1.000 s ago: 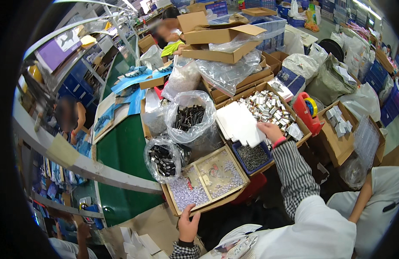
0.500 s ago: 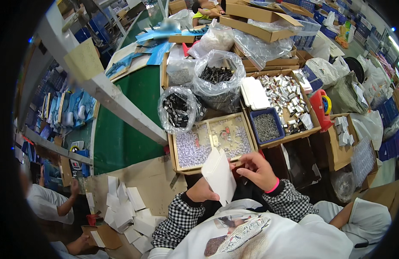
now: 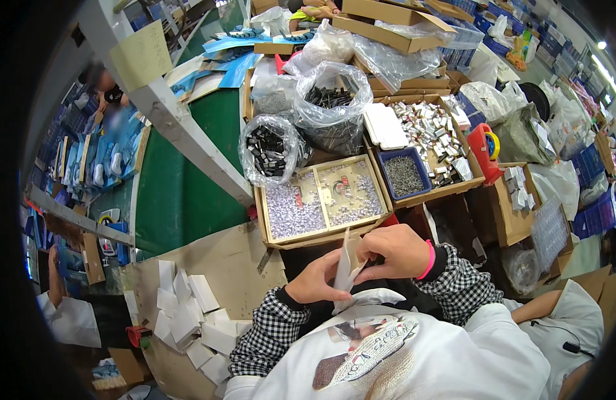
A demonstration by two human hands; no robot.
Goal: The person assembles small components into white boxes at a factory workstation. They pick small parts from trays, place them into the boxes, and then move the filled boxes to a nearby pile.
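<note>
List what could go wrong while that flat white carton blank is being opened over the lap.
1. Both the left hand and right hand hold the white carton blank close to the shallow tray of small parts; an elbow bump might scatter them.
2. The piled folded white boxes look loose and could slide off.

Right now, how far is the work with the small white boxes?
Done: a heap of folded white boxes lies at the person's left. In hand: the left hand and right hand both grip one flat white carton, not yet shaped. Left: a stack of flat white cartons remains beside the tray of small parts.
</note>
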